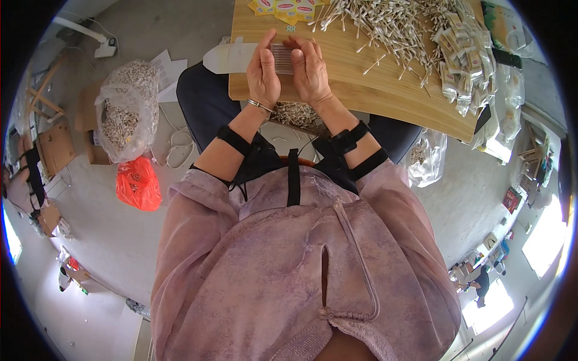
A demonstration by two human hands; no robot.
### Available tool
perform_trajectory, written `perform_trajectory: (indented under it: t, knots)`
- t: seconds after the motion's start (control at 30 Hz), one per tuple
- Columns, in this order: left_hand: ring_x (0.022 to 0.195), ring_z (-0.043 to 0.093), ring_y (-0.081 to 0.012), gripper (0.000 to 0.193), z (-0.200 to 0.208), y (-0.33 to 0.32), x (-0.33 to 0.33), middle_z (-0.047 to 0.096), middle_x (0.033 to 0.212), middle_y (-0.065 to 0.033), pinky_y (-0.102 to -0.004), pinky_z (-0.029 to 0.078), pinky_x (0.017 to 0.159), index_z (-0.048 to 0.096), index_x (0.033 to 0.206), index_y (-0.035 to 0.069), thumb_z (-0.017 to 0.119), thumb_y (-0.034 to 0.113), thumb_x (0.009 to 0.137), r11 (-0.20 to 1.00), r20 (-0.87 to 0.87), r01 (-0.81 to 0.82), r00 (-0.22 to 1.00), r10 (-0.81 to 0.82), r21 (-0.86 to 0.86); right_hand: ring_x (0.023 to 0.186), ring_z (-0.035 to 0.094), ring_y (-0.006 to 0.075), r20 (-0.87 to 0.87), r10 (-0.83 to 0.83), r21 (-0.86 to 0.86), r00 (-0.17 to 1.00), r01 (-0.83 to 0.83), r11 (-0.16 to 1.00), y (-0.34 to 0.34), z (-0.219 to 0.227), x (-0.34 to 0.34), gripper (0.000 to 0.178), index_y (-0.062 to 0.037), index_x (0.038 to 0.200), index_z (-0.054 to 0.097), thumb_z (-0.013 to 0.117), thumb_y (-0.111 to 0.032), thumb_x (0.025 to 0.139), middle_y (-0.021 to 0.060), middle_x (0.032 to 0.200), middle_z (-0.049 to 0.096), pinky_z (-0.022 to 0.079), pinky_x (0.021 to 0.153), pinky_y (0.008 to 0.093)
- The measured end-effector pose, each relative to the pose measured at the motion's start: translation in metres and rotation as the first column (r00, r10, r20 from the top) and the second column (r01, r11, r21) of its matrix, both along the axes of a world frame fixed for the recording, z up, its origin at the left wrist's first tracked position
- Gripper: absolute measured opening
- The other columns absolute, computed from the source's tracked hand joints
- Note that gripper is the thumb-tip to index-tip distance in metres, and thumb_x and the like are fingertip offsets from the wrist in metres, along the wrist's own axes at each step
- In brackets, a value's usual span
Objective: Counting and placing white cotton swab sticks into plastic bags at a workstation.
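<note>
While both hands (288, 71) pinch swab bundle (282, 58), board (337, 90) edge near wrists.

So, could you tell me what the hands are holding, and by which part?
Both hands, left and right, hold a small bundle of cotton swabs between them, gripping it at its two opposite ends above the wooden board.

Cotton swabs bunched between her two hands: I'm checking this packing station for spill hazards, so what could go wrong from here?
The bundle of swabs, pinched between left hand and right hand, could slip and scatter. The loose swab pile lies close and might get knocked. The filled packets sit near the board's edge and may slide off.
</note>
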State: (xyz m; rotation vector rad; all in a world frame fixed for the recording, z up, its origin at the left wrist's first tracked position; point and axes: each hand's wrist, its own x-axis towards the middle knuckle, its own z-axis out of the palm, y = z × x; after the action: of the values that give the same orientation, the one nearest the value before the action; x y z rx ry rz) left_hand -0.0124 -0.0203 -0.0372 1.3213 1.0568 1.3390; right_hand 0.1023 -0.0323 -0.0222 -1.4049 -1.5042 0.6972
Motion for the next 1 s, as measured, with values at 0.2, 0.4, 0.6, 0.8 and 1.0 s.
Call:
perform_trajectory:
  t: [0.2, 0.4, 0.6, 0.8, 1.0]
  knots:
    - [0.111, 0.053, -0.0179, 0.051, -0.001, -0.002, -0.001, 0.058, 0.122, -0.0116, -0.0275, 0.040, 0.093, 0.051, 0.128, 0.000, 0.037, 0.040, 0.100, 0.999, 0.001, -0.048, 0.999, 0.048, 0.005, 0.101, 0.060, 0.0293, -0.347, -0.105, -0.070, 0.932, 0.086, 0.994, -0.004, 0.001, -0.001, 0.050, 0.0013, 0.118, 0.050, 0.035, -0.042, 0.099, 0.0169, 0.107, 0.064, 0.044, 0.091, 0.0352]
    - [0.111, 0.053, -0.0179, 0.053, 0.005, -0.005, 0.003, 0.058, 0.123, -0.0120, -0.0280, 0.040, 0.094, 0.051, 0.127, -0.001, 0.039, 0.042, 0.099, 0.998, -0.034, 0.008, 0.999, -0.009, -0.055, 0.099, 0.061, 0.0237, -0.362, -0.067, -0.050, 0.930, 0.052, 0.997, -0.003, -0.001, 0.000, 0.052, 0.0009, 0.117, 0.051, 0.036, -0.046, 0.099, 0.0165, 0.109, 0.064, 0.047, 0.085, 0.0310]
    - [0.115, 0.052, -0.0189, 0.051, 0.003, -0.003, -0.002, 0.056, 0.126, -0.0112, -0.0295, 0.039, 0.097, 0.052, 0.126, -0.001, 0.036, 0.040, 0.100, 0.999, -0.056, -0.017, 0.998, 0.019, 0.034, 0.097, 0.053, 0.0318, 0.276, -0.283, 0.171, 0.919, 0.243, 0.955, -0.014, -0.003, 0.036, 0.031, -0.0039, 0.114, 0.054, 0.061, -0.017, 0.086, 0.0137, 0.104, 0.059, 0.042, 0.086, 0.0388]
    - [0.119, 0.051, -0.0222, 0.054, 0.004, -0.001, 0.000, 0.056, 0.126, -0.0121, -0.0322, 0.037, 0.100, 0.053, 0.126, 0.001, 0.034, 0.044, 0.100, 0.998, -0.136, -0.029, 0.990, 0.037, 0.058, 0.098, 0.048, 0.0320, 0.558, -0.659, 0.004, 0.504, 0.792, 0.610, -0.040, 0.002, 0.085, 0.025, -0.0039, 0.093, 0.058, 0.065, -0.024, 0.080, 0.0106, 0.093, 0.056, 0.035, 0.088, 0.0432]
    - [0.105, 0.055, -0.0161, 0.055, 0.005, -0.002, 0.000, 0.058, 0.123, -0.0103, -0.0271, 0.041, 0.090, 0.053, 0.126, 0.002, 0.036, 0.047, 0.099, 0.998, -0.218, -0.013, 0.976, 0.025, 0.056, 0.100, 0.049, 0.0315, 0.584, -0.531, -0.160, 0.614, 0.728, 0.666, -0.030, -0.004, 0.094, 0.016, -0.0079, 0.088, 0.059, 0.061, -0.022, 0.081, 0.0100, 0.094, 0.058, 0.037, 0.085, 0.0437]
